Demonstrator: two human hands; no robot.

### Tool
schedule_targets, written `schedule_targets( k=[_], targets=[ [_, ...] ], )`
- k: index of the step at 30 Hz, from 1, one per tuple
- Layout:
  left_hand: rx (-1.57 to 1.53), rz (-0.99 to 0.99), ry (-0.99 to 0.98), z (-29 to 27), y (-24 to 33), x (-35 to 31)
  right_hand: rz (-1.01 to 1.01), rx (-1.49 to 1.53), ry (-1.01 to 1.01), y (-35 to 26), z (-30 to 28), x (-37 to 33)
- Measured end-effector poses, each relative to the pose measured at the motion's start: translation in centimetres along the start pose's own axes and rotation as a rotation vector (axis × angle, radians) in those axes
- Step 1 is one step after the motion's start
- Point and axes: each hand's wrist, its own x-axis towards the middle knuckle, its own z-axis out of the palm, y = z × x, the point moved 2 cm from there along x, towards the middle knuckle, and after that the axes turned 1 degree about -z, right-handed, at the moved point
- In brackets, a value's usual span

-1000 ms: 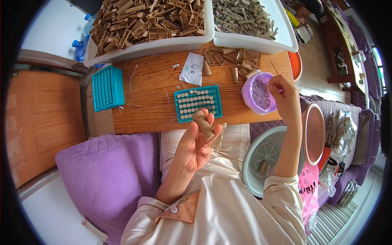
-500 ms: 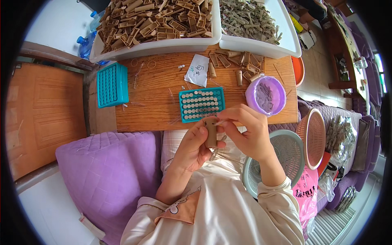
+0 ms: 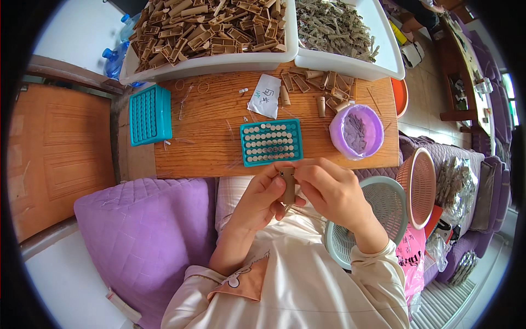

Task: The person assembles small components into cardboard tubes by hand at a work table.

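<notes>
Upright in my left hand point(image 3: 257, 200) is a tan plastic casing point(image 3: 289, 189), small and cylindrical, with dark slots near its top end. The thumb presses its left side and the fingers wrap behind and below it. My right hand point(image 3: 337, 192) is closed, its fingertips pressed together against the casing's upper right side; what they pinch is hidden. Just beyond both hands stands a teal rack point(image 3: 298, 134) with rows of round silvery discs, some partly dark. A short thin end pokes out beneath the casing by my left fingers.
White tubs point(image 3: 219, 63) of tan casings and of small clear-and-grey parts point(image 3: 337, 33) stand at the back. Loose casings point(image 3: 334, 82), a paper note point(image 3: 265, 96), a lilac-lined bucket point(image 3: 336, 134) and another teal rack point(image 3: 150, 115) share the table. Plastic baskets point(image 3: 405, 219) sit at my right.
My right hand has moved in over the casing's top, and the thin pale piece seen at its fingertips no longer shows. The casing has turned slightly in my left hand.
</notes>
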Motion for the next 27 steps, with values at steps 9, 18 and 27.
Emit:
schedule_targets(
  k=[9, 18, 27],
  targets=[
    [0.246, -0.058, 0.1, -0.6, -0.2, 0.2, 0.086, 0.047, -0.116, 2.3, 1.0, -0.6],
    [0.376, -0.139, 0.11, -1.4, -1.3, 1.7, 0.109, -0.019, -0.217, 3.7, 1.2, -1.6],
    [0.439, -0.316, -0.245, 0.1, -1.0, 4.1, 0.006, 0.017, -0.351, 3.8, -2.5, -2.1]
  ],
)
